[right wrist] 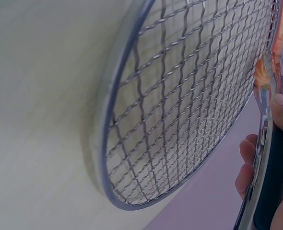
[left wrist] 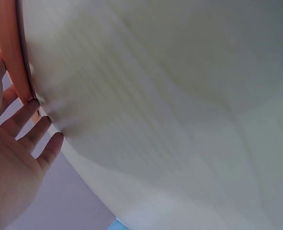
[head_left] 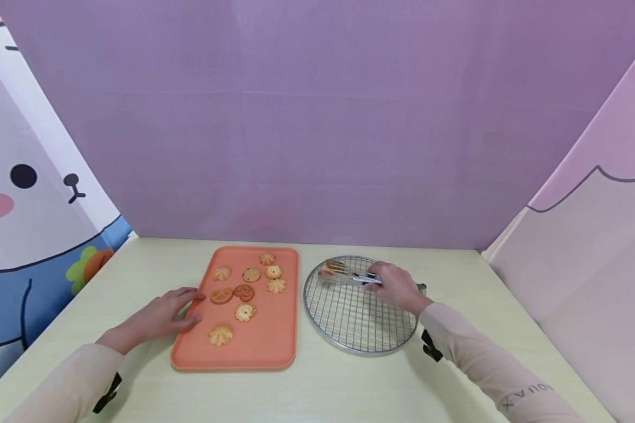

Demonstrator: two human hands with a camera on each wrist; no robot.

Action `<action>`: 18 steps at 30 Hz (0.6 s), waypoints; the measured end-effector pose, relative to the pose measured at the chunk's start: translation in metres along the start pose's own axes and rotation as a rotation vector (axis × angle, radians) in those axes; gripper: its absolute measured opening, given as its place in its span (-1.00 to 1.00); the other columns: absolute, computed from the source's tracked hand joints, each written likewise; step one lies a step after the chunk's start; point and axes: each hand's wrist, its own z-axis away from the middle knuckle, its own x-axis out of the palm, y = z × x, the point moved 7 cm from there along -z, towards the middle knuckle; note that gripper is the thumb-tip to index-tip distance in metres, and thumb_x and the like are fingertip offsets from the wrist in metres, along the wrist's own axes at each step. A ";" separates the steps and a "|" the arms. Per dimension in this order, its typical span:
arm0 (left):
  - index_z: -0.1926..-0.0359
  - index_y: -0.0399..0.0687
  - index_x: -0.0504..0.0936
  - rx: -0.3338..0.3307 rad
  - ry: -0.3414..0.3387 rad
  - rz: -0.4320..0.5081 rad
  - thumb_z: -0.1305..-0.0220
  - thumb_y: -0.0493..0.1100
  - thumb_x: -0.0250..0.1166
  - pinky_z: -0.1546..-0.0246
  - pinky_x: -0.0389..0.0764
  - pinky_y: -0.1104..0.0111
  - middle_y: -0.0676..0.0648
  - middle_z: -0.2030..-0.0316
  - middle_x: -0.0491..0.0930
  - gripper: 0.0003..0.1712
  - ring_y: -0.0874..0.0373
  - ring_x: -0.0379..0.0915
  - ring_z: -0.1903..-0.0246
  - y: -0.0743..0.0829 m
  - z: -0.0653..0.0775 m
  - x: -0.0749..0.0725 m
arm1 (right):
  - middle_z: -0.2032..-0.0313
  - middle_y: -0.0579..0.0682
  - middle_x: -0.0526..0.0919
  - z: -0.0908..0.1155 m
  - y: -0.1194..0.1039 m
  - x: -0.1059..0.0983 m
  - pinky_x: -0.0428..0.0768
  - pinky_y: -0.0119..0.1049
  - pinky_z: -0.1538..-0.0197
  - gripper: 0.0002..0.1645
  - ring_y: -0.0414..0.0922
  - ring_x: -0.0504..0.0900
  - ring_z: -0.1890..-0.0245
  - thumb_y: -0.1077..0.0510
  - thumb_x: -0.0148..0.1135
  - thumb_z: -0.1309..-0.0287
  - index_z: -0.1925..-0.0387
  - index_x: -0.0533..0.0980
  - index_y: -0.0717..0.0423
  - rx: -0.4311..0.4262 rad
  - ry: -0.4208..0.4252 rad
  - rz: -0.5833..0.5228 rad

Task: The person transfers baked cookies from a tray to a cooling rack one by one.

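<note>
In the head view my left hand [head_left: 159, 315] rests at the left edge of an orange tray [head_left: 264, 349], its fingers spread and touching the rim. The left wrist view shows the fingertips against the tray's side. My right hand [head_left: 395, 286] grips metal tongs [head_left: 367, 279] with dark handles [right wrist: 275, 167], above the far part of a round wire rack [head_left: 361, 317]. A golden-brown cookie [right wrist: 261, 74] sits at the tongs' ends. Whether it touches the mesh I cannot tell. Several cookies, among them a ridged one [head_left: 221, 335] and a pretzel-shaped one [head_left: 244, 292], lie on the tray.
Tray and rack stand side by side on a pale wooden table [head_left: 233, 396], with a narrow gap between them. A purple cloth wall [head_left: 317, 129] rises behind the table's far edge. Cartoon-printed panels [head_left: 26, 235] flank both sides. The rack has a small metal handle [head_left: 421, 288] on its right.
</note>
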 end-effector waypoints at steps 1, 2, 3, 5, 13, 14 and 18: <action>-0.09 -0.11 0.47 0.000 -0.001 -0.001 -0.11 0.17 0.24 -0.04 0.38 -0.16 -0.28 -0.14 0.39 -0.38 -0.27 0.27 -0.14 0.000 0.000 0.000 | 0.31 -0.08 0.59 0.000 0.001 0.001 0.39 -0.42 0.55 -0.60 -0.27 0.43 0.54 0.01 0.30 -0.02 0.12 0.54 0.13 0.003 -0.001 -0.004; -0.09 -0.11 0.47 0.002 -0.002 -0.001 -0.11 0.16 0.24 -0.04 0.38 -0.16 -0.28 -0.14 0.39 -0.39 -0.27 0.27 -0.14 0.000 0.000 -0.001 | 0.30 -0.08 0.59 -0.001 0.002 0.001 0.40 -0.42 0.54 -0.59 -0.27 0.44 0.53 0.00 0.30 -0.02 0.11 0.54 0.13 0.006 -0.001 -0.005; -0.09 -0.11 0.47 0.002 -0.002 -0.001 -0.11 0.16 0.24 -0.04 0.38 -0.15 -0.28 -0.14 0.39 -0.39 -0.27 0.27 -0.14 0.001 0.000 -0.001 | 0.30 -0.08 0.59 -0.001 0.003 0.002 0.40 -0.42 0.54 -0.59 -0.26 0.44 0.53 0.00 0.30 -0.02 0.11 0.54 0.13 0.007 -0.002 -0.004; -0.09 -0.11 0.47 0.001 -0.004 0.000 -0.12 0.16 0.24 -0.04 0.38 -0.15 -0.28 -0.14 0.39 -0.39 -0.27 0.27 -0.14 0.001 0.001 -0.001 | 0.29 -0.07 0.60 -0.002 0.004 0.003 0.40 -0.41 0.54 -0.58 -0.26 0.45 0.52 0.00 0.30 -0.03 0.11 0.54 0.14 0.010 -0.004 -0.002; -0.10 -0.11 0.47 -0.002 -0.011 0.010 -0.12 0.17 0.24 -0.04 0.38 -0.15 -0.28 -0.14 0.39 -0.38 -0.27 0.27 -0.15 0.002 0.000 -0.002 | 0.32 -0.06 0.59 -0.002 0.006 0.005 0.39 -0.40 0.55 -0.58 -0.25 0.44 0.53 0.01 0.29 -0.04 0.10 0.54 0.16 0.023 -0.005 0.004; -0.10 -0.11 0.47 -0.003 -0.012 0.011 -0.12 0.17 0.24 -0.04 0.38 -0.16 -0.28 -0.14 0.39 -0.38 -0.27 0.26 -0.15 0.002 0.000 -0.002 | 0.33 -0.07 0.59 -0.002 0.006 0.005 0.38 -0.39 0.55 -0.58 -0.25 0.44 0.53 0.01 0.30 -0.04 0.10 0.54 0.16 0.025 -0.005 0.004; -0.10 -0.10 0.46 -0.008 -0.019 0.015 -0.12 0.17 0.23 -0.04 0.38 -0.16 -0.28 -0.15 0.39 -0.38 -0.28 0.26 -0.15 0.002 0.000 -0.002 | 0.35 -0.08 0.58 -0.002 0.007 0.006 0.38 -0.40 0.55 -0.59 -0.25 0.43 0.54 -0.01 0.30 -0.03 0.11 0.55 0.14 0.030 -0.007 0.002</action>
